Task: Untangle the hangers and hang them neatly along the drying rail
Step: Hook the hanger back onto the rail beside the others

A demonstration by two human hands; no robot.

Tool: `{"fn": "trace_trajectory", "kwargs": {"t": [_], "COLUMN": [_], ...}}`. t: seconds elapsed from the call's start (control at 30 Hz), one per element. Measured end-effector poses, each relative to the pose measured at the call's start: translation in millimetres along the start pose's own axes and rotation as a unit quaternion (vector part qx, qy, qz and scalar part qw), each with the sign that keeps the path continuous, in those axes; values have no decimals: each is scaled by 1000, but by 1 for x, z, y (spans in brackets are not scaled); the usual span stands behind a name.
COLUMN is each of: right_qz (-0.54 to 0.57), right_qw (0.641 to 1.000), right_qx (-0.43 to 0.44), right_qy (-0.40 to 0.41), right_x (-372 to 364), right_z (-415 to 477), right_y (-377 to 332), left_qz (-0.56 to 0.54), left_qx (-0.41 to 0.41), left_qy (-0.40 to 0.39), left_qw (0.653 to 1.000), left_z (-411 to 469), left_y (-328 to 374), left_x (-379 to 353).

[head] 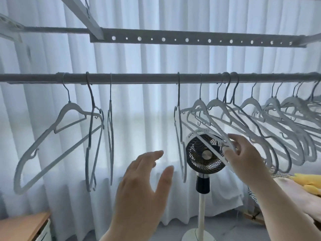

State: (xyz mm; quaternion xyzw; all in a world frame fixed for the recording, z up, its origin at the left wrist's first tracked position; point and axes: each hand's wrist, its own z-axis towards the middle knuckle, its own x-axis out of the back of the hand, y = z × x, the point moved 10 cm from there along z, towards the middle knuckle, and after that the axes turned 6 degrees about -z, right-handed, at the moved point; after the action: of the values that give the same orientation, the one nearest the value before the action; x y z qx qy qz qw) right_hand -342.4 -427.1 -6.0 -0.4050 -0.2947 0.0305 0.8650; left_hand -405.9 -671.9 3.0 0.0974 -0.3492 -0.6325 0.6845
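The left hand (144,180) is nearest, raised with its fingers straight and spread, holding nothing. It hangs in the gap between the two lots of hangers, just below and to the left of an edge-on hanger (180,150) that dangles alone from the rail.

To the right, the right hand (243,153) has hold of a pale hanger (211,147) by its lower end, with the fingers (232,138) curled over the top and the thumb underneath. That hanger slants up and to the left from the hand, crossing in front of the dark head of a standing fan (205,153).

Behind the right hand is the crowded cluster of hangers (278,127), overlapping and tilted, their arms crossing one another; I cannot tell which hook belongs to which. Well apart on the left are a wide hanger (60,129), a tangled pair (92,136) and a thin one turned sideways (110,136).

All of them hook over the grey drying rail (139,78), which runs across the full width above both hands. Higher still is a perforated bar (173,39), and behind everything are white curtains (147,110) lit from behind.

A wooden tabletop (22,226) shows at the lower left, and something yellow (309,180) lies at the right edge.
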Motion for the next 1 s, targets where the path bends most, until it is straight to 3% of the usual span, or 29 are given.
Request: {"fn": "trace_trajectory", "kwargs": {"t": [0.17, 0.4, 0.53, 0.67, 0.83, 1.0], "right_qz": [95, 240, 347, 351, 348, 364], "right_qw": [995, 962, 910, 898, 907, 897], "right_qx": [-5, -20, -74, -87, -87, -91], "right_qy": [-39, -131, -213, -249, -220, -233], "right_x": [-13, -33, -53, -63, -69, -82], "right_z": [5, 21, 32, 50, 77, 73], "right_y": [13, 5, 0, -6, -20, -35], "left_qz": [-59, -124, -191, -265, -361, -367], "left_qx": [154, 239, 262, 302, 367, 369], "left_qy": [-67, -2, 26, -25, -59, -28], "left_qw": [984, 963, 945, 915, 855, 853], "left_z": [6, 21, 31, 44, 47, 45], "left_y": [-9, -25, -29, -31, -38, -48], "left_x": [-61, -100, -102, -117, -126, -100]}}
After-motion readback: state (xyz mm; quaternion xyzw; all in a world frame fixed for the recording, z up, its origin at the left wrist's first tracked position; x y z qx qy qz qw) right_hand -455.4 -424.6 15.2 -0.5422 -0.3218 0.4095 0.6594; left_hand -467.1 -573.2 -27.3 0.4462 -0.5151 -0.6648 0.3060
